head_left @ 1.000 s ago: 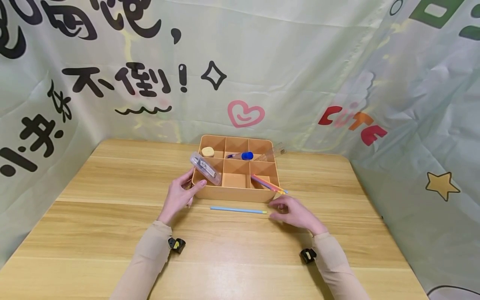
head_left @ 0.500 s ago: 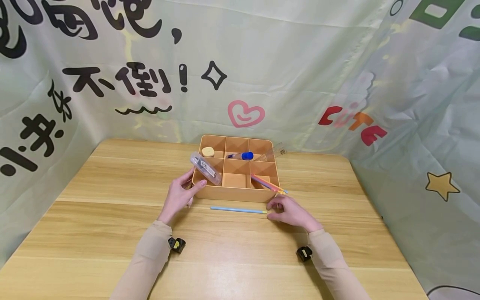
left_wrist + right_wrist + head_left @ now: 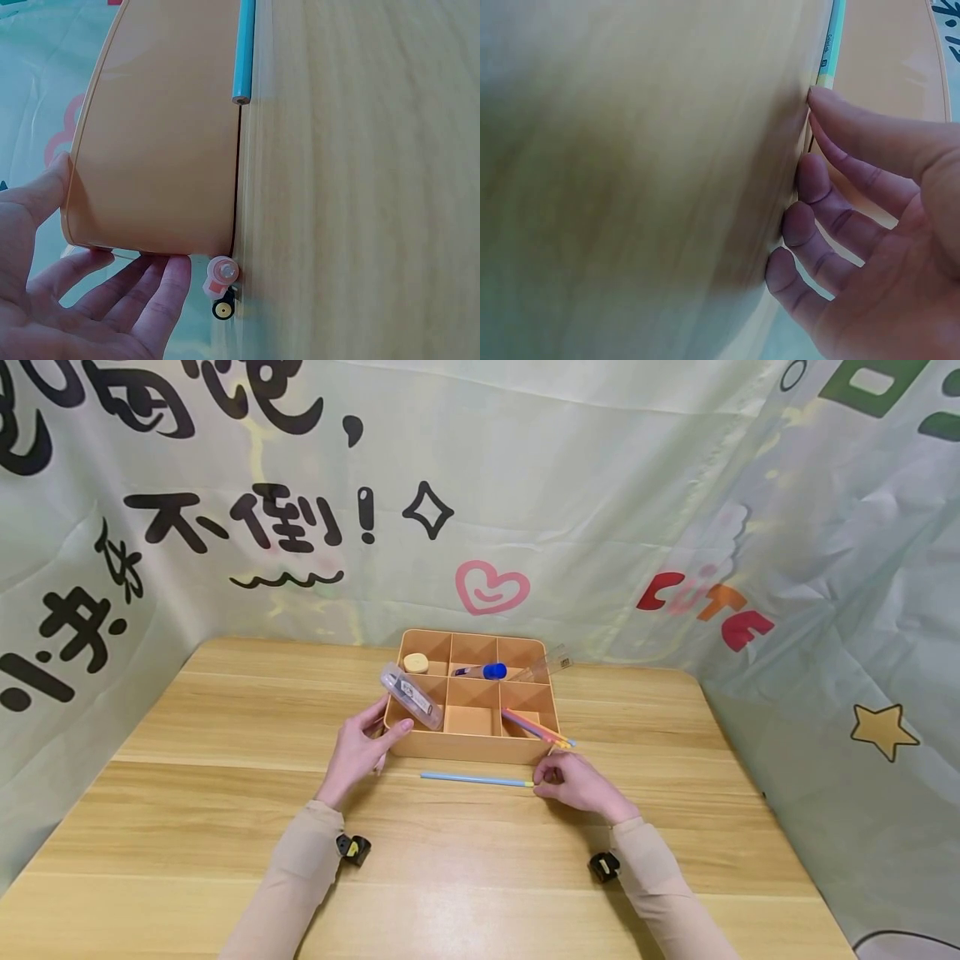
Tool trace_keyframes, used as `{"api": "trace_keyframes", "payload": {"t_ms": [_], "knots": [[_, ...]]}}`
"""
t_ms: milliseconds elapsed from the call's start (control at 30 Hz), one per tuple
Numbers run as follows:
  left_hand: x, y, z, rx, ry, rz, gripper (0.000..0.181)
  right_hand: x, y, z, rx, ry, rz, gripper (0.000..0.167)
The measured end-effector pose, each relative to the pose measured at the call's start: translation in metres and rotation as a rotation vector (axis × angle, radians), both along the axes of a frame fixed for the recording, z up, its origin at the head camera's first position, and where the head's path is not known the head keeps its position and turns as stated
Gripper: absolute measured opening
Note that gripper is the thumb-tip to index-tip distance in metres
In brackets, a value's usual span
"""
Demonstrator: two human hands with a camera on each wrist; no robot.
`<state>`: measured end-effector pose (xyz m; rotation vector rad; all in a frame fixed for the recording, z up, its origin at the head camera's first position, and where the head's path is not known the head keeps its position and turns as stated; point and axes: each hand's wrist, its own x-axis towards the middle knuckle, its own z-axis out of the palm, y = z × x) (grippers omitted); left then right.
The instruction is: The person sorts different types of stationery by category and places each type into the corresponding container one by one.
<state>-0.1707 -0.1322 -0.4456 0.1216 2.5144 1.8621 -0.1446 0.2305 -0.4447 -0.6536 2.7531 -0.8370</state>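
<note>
A blue pencil (image 3: pixel 476 779) with a yellowish end lies on the table in front of a tan compartment box (image 3: pixel 468 747). My right hand (image 3: pixel 581 787) pinches its right end between thumb and index finger; in the right wrist view the other fingers are bent, their tips close to the tabletop. At the box's front left corner, my left hand (image 3: pixel 358 750) holds on, thumb at the rim and fingers against the side wall. Several coloured pencils (image 3: pixel 536 728) lean out of the front right compartment. A clear case with a label (image 3: pixel 412 697) slants out of the front left one.
The back compartments hold a cream rounded block (image 3: pixel 416 663), a clear tube with a blue cap (image 3: pixel 482 672) and a transparent ruler (image 3: pixel 542 665). A printed cloth (image 3: pixel 585 510) hangs behind the wooden table (image 3: pixel 450 877). The left wrist view shows a small pink-and-black item (image 3: pixel 222 277), kind unclear.
My right hand has shifted slightly left to the blue pencil's end, and its thumb and index finger have come together there. My left hand and the box have stayed put.
</note>
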Motion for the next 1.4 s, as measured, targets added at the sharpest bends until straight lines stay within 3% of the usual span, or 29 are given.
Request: {"api": "trace_keyframes", "payload": {"t_ms": [467,667,967,1033,1233,1400], "knots": [[-0.002,0.000,0.002,-0.012,0.014,-0.005,0.070,0.003,-0.005,0.002,-0.035,0.007,0.016,0.016],[0.000,0.000,0.003,-0.001,0.006,-0.003,0.070,0.004,-0.009,-0.001,-0.003,0.050,0.007,0.009],[0.016,0.005,0.031,0.017,-0.006,-0.017,0.068,0.006,-0.009,-0.002,0.020,0.084,-0.010,0.011],[0.014,0.005,0.028,0.018,-0.004,-0.016,0.068,0.007,-0.009,-0.002,0.021,0.089,-0.018,0.011],[0.003,0.000,0.003,0.010,0.019,-0.007,0.071,0.009,-0.011,0.002,0.051,0.076,-0.005,0.011],[0.001,-0.001,-0.003,0.006,0.038,-0.001,0.072,0.010,-0.012,0.005,0.088,0.091,0.082,0.015]]}}
